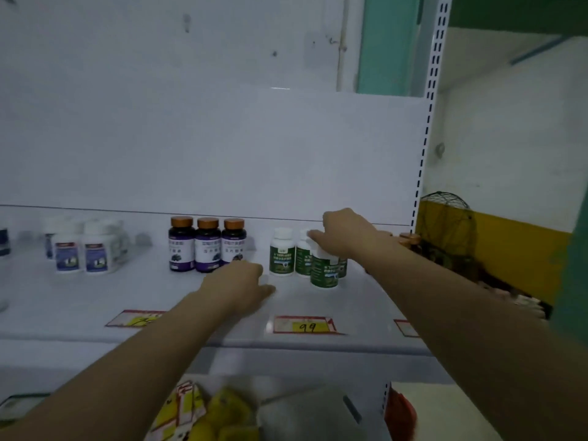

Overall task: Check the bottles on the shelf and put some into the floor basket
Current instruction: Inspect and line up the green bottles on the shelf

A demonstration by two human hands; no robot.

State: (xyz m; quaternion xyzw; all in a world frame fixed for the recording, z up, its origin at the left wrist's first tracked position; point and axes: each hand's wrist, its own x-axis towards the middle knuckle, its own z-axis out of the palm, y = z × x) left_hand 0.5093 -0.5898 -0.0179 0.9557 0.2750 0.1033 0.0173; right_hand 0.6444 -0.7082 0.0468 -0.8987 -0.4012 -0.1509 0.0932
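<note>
Right hand grips cap of front green bottle, upright on shelf, 3 o'clock of purple bottles. Left hand: fingers relaxed, empty, resting on shelf, 6 o'clock of purple bottles.

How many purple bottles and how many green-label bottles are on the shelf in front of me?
Purple bottles, copper caps: 3
Green-label bottles, white caps: 4, one mostly hidden below the right hand
Total: 7
</note>
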